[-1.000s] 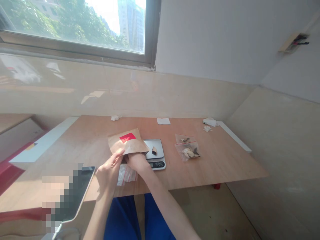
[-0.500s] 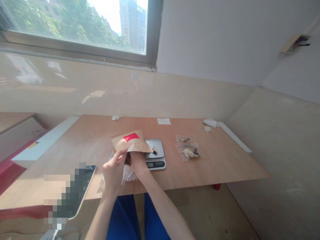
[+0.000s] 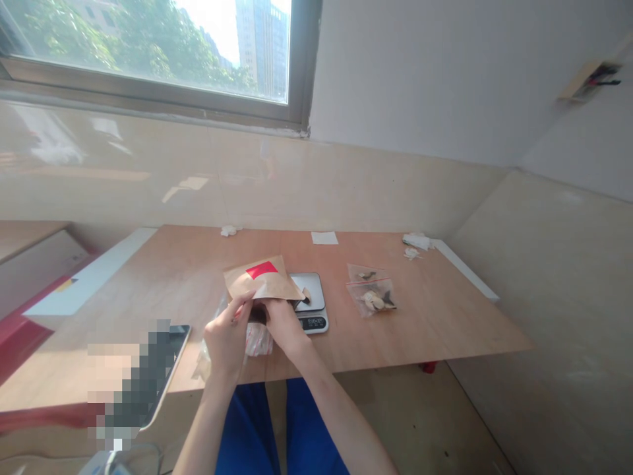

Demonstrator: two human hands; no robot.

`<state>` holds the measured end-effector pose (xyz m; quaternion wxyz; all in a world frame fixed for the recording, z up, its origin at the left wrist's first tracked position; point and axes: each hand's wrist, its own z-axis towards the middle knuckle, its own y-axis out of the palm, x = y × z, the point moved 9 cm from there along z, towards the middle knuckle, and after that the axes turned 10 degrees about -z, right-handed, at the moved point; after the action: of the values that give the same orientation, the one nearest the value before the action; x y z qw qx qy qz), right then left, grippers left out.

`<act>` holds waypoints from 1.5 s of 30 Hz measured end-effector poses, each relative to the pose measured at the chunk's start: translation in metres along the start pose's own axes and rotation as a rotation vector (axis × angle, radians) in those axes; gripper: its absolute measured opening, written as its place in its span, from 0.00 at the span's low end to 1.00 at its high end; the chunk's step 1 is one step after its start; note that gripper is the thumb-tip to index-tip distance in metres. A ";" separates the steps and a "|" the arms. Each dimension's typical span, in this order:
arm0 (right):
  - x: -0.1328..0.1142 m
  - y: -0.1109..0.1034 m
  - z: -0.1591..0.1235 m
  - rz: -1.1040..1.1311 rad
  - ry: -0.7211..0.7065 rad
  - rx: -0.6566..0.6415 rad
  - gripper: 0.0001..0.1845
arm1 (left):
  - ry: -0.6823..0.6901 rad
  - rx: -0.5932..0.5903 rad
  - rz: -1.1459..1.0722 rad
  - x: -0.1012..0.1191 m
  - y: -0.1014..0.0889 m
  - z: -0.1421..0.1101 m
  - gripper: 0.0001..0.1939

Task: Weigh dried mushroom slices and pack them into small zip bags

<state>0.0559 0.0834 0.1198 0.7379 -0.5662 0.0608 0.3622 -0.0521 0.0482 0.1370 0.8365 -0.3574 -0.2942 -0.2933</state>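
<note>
My left hand (image 3: 226, 336) pinches the near open edge of a brown paper pouch (image 3: 260, 280) with a red label, held just above the wooden table (image 3: 188, 277). My right hand (image 3: 281, 321) has its fingers at the pouch mouth, partly hidden under the paper. Right behind the pouch stands a small digital kitchen scale (image 3: 312, 305) with a small dark and pale piece on its platform. Under my hands lies a stack of clear zip bags (image 3: 258, 340) with red print.
Two clear zip bags (image 3: 373, 291) holding pale and dark pieces lie right of the scale. A phone (image 3: 163, 359) rests at the near left table edge. White scraps (image 3: 324, 238) lie along the far edge by the tiled wall, below a window.
My right hand has drawn back a little out of the pouch towards me. The pouch has tilted and shifted slightly right, over the scale's left edge.
</note>
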 end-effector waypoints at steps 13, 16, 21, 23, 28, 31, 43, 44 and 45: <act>0.022 -0.028 -0.029 0.202 0.223 0.331 0.20 | -0.106 -0.025 -0.009 -0.002 0.008 0.004 0.10; 0.030 -0.044 -0.031 0.329 0.259 0.436 0.18 | -0.141 -0.033 0.027 -0.001 0.010 0.009 0.10; 0.049 -0.050 -0.040 0.465 0.238 0.571 0.13 | -0.146 -0.008 0.116 0.002 0.020 0.026 0.11; 0.064 -0.045 -0.041 0.541 0.232 0.607 0.10 | -0.165 0.025 0.172 -0.002 0.025 0.035 0.13; 0.120 -0.029 -0.034 0.653 0.407 0.623 0.09 | -0.217 0.045 0.124 -0.020 0.032 0.069 0.14; 0.128 -0.025 -0.014 0.470 0.367 0.478 0.12 | -0.263 0.048 0.069 -0.028 0.031 0.100 0.13; 0.131 -0.049 -0.029 0.064 0.311 0.446 0.15 | 0.136 -0.040 -0.054 -0.037 -0.016 -0.131 0.15; 0.135 -0.052 -0.031 0.076 0.309 0.459 0.15 | 0.138 -0.325 -0.072 -0.045 0.009 -0.179 0.16; 0.139 -0.053 -0.032 0.085 0.305 0.464 0.15 | 0.107 -0.583 -0.049 -0.056 0.032 -0.222 0.18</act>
<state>0.2000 0.1145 0.0810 0.8143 -0.4269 0.2764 0.2799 -0.0033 -0.0889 -0.0430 0.7055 -0.5594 -0.1613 -0.4042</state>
